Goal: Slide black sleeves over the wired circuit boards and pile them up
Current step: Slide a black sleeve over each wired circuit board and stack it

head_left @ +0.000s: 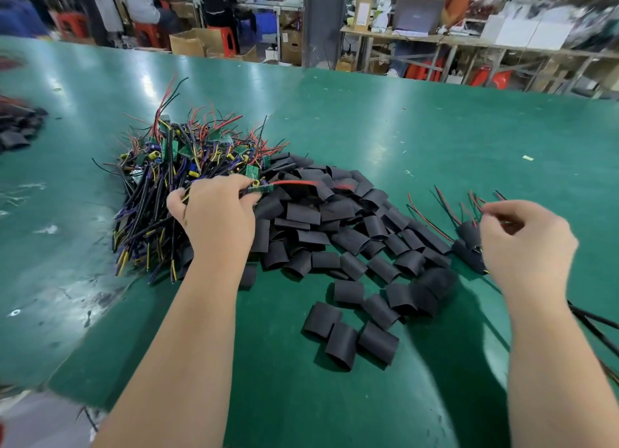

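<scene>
Green workbench mat [402,129] carrying black tube sleeves [318,213] between hands; left hand [217,220] pinching red-wired green circuit board [261,189]; right hand [526,243] curling, grip unclear.

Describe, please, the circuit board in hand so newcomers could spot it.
Find the heap of wired boards on the green table. At its right edge the left hand pinches one green board, the only bare one held, its red wire stretching over black sleeves.

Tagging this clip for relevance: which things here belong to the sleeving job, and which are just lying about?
Job: heap of wired boards, heap of black sleeves, single board pinched in the left hand, sleeved boards by the right hand.
Lying about: paper scrap, cardboard boxes, laptop, red stools.
</scene>
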Demonstrator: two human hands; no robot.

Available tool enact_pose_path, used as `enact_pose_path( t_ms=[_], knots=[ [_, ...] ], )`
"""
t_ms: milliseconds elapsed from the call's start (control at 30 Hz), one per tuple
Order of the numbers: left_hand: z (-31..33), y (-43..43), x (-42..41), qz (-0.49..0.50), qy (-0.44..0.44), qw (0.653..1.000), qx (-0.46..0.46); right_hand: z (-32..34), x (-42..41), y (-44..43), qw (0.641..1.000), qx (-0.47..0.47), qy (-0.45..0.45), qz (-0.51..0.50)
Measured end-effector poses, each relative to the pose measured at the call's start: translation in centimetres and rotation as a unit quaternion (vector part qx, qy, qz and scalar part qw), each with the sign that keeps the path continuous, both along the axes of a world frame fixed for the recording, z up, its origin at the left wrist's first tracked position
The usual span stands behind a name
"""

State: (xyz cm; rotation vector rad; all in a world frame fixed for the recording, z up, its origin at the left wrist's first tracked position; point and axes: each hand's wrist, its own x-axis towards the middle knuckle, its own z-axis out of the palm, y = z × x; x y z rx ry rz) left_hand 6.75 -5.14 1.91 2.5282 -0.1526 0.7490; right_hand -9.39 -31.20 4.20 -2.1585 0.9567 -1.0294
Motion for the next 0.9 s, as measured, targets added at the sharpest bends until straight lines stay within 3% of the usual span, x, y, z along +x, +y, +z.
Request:
enact_pose_path(
  t_ms=[67, 133, 167, 267, 333, 433, 667, 833, 867, 900],
  knots=[
    [0.3, -0.4, -0.4, -0.044, -0.069, 0.996, -0.028, 0.0, 0.6, 1.5, 0.998, 0.03, -0.017, 0.054],
    [0.8, -0.8, -0.8, -0.118, -0.12, 0.985, -0.049, -0.3, 1.3, 3.4, 0.98, 0.136, -0.044, 0.138],
    [1.0, -1.0, -1.0, -0.171, -0.134, 0.975, -0.055, -0.4, 1.6, 4.5, 0.955, 0.217, -0.064, 0.19],
    [1.3, -1.8, -1.7, -0.321, -0.152, 0.934, -0.047, -1.0, 2.7, 7.4, 0.837, 0.424, -0.116, 0.326],
    [1.0, -2.6, -2.4, -0.362, -0.149, 0.92, -0.019, -1.2, 3.1, 8.4, 0.773, 0.492, -0.145, 0.373],
    [0.8, -3.2, -3.3, -0.389, -0.092, 0.916, -0.037, -1.4, 3.6, 8.6, 0.728, 0.544, -0.173, 0.38],
    [0.9, -2.9, -3.0, -0.397, 0.092, 0.901, -0.15, -2.1, 4.1, 7.8, 0.73, 0.555, -0.202, 0.344],
    [1.1, -2.8, -3.0, -0.371, -0.004, 0.925, -0.084, -2.1, 4.6, 7.6, 0.723, 0.545, -0.186, 0.383],
    [1.2, -2.7, -2.9, -0.355, -0.025, 0.931, -0.078, -2.1, 4.9, 7.8, 0.749, 0.514, -0.143, 0.394],
    [1.3, -2.6, -2.8, -0.338, -0.04, 0.937, -0.078, -2.1, 5.2, 8.2, 0.799, 0.444, -0.078, 0.398]
  ],
)
